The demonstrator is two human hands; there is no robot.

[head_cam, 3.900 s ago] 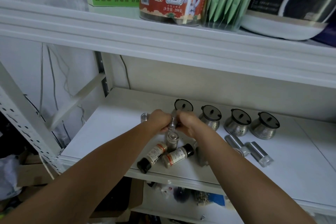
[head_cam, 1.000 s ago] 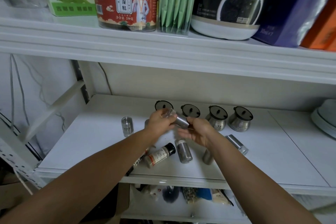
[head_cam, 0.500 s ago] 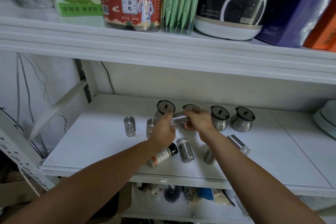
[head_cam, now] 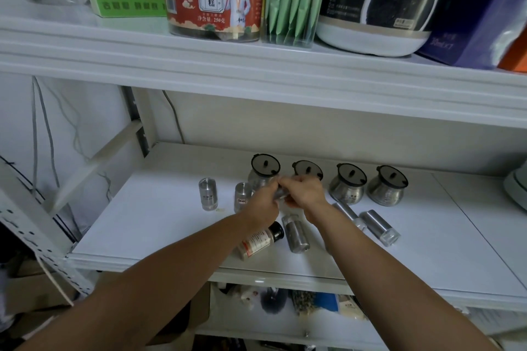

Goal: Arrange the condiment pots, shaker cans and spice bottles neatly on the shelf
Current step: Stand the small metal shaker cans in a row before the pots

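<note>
Left hand: the left hand [head_cam: 263, 202] curls its fingers round one end of a small metal can [head_cam: 281, 194], held above the middle of the shelf [head_cam: 159, 225].
Right hand: the right hand [head_cam: 306, 191] pinches the can's other end, knuckles touching the left hand's.
Held can: mostly hidden between the two hands; its tilt cannot be told.
Back row: four lidded pots [head_cam: 346, 184] stand in a line toward the rear edge, the second partly behind the right hand.
Standing cans: two upright cans [head_cam: 208, 194], left of the hands.
Lying items: a black-capped bottle [head_cam: 261, 241] and a can [head_cam: 296, 234] toward the front edge; two more cans [head_cam: 379, 226] lie right of the right forearm.
</note>
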